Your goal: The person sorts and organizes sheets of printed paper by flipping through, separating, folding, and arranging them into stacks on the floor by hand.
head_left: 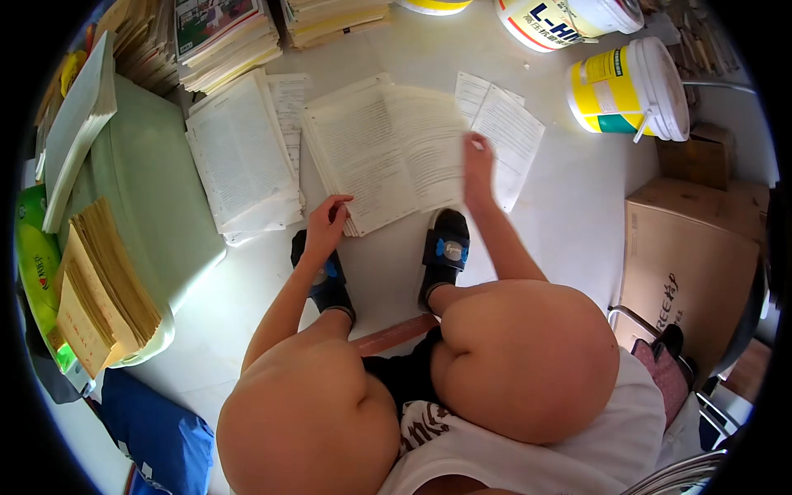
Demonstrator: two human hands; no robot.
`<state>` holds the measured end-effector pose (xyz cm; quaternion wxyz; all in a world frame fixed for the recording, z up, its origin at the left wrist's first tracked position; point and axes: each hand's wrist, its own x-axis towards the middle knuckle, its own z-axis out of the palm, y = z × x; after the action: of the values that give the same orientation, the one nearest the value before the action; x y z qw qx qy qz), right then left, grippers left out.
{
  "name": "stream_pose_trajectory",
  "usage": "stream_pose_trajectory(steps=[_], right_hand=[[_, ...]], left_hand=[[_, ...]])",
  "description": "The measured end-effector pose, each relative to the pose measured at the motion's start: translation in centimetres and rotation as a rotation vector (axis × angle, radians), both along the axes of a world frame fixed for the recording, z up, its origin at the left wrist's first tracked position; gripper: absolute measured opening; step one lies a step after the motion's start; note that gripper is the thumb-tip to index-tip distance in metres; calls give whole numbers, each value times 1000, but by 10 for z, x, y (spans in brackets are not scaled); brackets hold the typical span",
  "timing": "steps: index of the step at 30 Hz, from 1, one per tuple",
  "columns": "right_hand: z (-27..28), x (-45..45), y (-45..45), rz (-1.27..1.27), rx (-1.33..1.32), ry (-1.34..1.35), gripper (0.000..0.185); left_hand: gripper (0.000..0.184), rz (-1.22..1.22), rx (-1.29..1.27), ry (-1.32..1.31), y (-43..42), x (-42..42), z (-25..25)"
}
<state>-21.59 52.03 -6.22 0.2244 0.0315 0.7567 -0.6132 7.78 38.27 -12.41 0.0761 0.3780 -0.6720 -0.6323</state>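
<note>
On the floor in front of me lies a stack of printed sheets (pixel 355 157). One sheet of paper (pixel 433 144) is turned over toward the right and curves off the stack. My right hand (pixel 478 165) is at that sheet's right edge, fingers closed on it and slightly blurred. By the stack's lower left corner is my left hand (pixel 326 223), its fingers loosely bent and apart, a fingertip touching the edge. A pile of printed pages (pixel 243 157) lies to the left. More printed sheets (pixel 507 136) lie under and beyond my right hand.
Tall paper stacks (pixel 227 54) stand at the back left, beside a pale green covered surface (pixel 144 181). Yellow and white buckets (pixel 631 89) stand back right, with a cardboard box (pixel 685 264) below. My slippered feet (pixel 445 247) are close to the stack's near edge.
</note>
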Motion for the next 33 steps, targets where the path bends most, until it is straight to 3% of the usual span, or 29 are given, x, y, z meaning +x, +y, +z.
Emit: stream_pose_trajectory(steps=[1,3,7,8,9,12,17,18,21,25,29,33], right_hand=[[20,-17,11,-67,-165,-43,26],[44,-60,36,-171,-237,11,30],[99,-81,53,-193,-153,578,24],[102,-81,52,-192,-152,581,24],[104,-80,50,-80,84,697,22],[85,-73,39,195,457,874,20],[-21,-66,35,610,673,822,30],[-62,-69,45,691,746,888,36],[-73,-44,44,700,793,910,45],[-74,-32,38,640,746,940,44],[-58,-1,13,655,556,872,42],[-49,56,-20,917,273,732,47]], left_hand=[[23,1,-8,23,-1,-1,-1],[22,3,-2,23,0,0,-1],[21,8,-2,12,-1,-1,0],[21,9,0,15,0,-1,1],[21,11,3,10,0,-2,2],[21,15,-2,9,1,-1,-4],[21,28,-6,18,1,0,-7],[24,9,-23,41,1,2,-10],[35,14,-14,65,-1,2,-12],[53,38,-12,123,1,2,-11],[55,38,-22,91,2,1,-3],[59,59,-13,97,3,3,-8]])
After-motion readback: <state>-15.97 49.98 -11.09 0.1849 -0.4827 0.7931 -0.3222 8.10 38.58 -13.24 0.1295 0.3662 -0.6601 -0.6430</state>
